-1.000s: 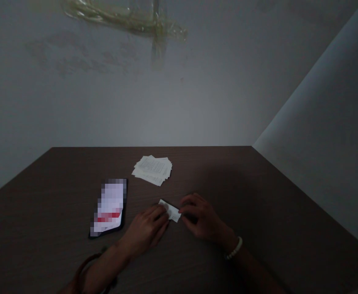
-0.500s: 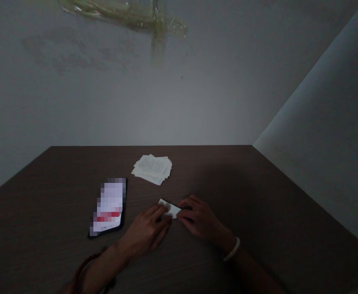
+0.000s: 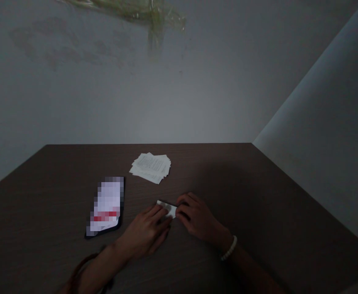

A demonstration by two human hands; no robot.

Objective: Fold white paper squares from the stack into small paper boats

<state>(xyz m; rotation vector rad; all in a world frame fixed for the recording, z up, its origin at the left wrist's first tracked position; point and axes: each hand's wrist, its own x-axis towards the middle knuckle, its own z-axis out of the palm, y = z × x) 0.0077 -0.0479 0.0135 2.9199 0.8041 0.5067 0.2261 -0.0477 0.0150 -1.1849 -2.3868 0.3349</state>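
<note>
A small folded piece of white paper (image 3: pixel 172 211) lies low over the dark table between my two hands. My left hand (image 3: pixel 150 226) has its fingers closed on the paper's left side and near edge, covering part of it. At the right end, my right hand (image 3: pixel 195 214) pinches the paper between thumb and fingers. Beyond my hands sits a loose, fanned stack of printed paper sheets (image 3: pixel 151 166). To the left of my left hand lies a phone (image 3: pixel 107 204) with its screen lit and blurred into blocks.
The brown wooden table (image 3: pixel 59 171) meets a grey wall (image 3: pixel 197 102) at its far edge. Another wall (image 3: pixel 328 122) slants along the right side. Clear and yellowish tape (image 3: pixel 154 18) is stuck high on the far wall.
The view has shifted slightly. The fingers of both hands have moved a little on the paper, with the right fingertips covering more of its right end. The stack and phone lie as before.
</note>
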